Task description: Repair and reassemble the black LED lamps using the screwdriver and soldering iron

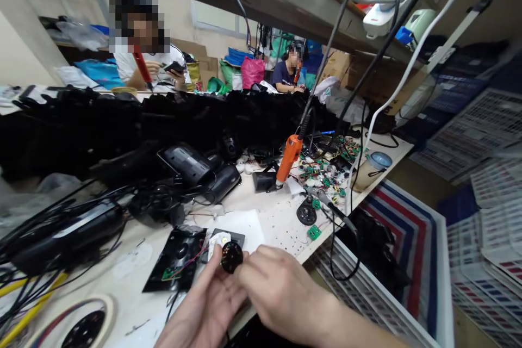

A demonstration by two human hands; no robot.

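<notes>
At the front edge of the bench, my left hand (212,293) is turned palm up, its thumb and fingers closed on a small round black disc (232,257) with copper-coloured marks. My right hand (277,283) is curled, with its fingertips pinching the disc's right edge. Just behind the disc is a white piece (220,239) with a small yellowish spot, partly covered by my left thumb. To the left lies an open black plastic housing (179,253) with thin wires and a small green board (170,273). White paper (244,223) lies beyond my hands.
An orange electric screwdriver (289,160) hangs by its cord over the bench. Right of it are scattered circuit boards (322,171) and a soldering iron (332,206). Black housings (187,163) and cables pile up left. A tape roll (109,310) lies front left. Two people work behind.
</notes>
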